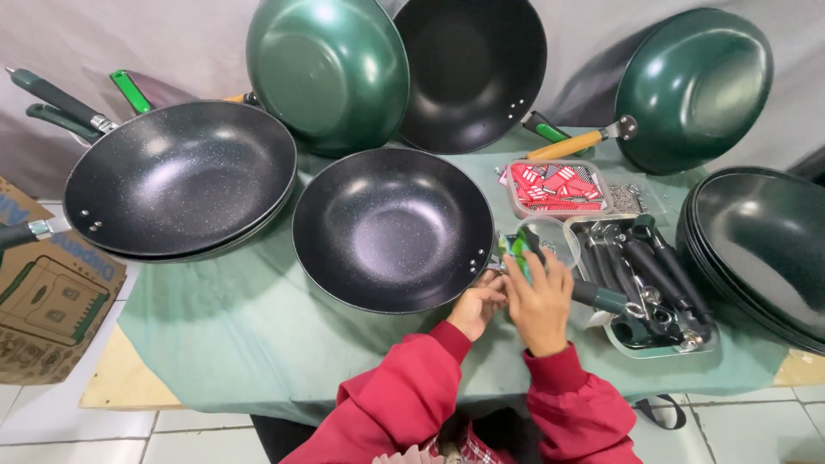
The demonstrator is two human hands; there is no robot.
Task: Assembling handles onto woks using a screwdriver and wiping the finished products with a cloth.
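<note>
A black speckled wok [391,228] lies on the green cloth in front of me, its rivets at the right rim. My left hand [478,308] pinches at the pan's handle bracket next to those rivets. My right hand [540,301] grips a dark green handle [600,297] that points right from the wok. A small green tag sits at the joint above my fingers. Both sleeves are red.
A stack of black woks [176,176] with handles lies at left. Green-backed woks [326,73] lean on the wall behind. A tray of handles [657,283], a box of red labels [557,187] and a pile of pans [760,249] stand at right. A cardboard box [47,292] is on the floor.
</note>
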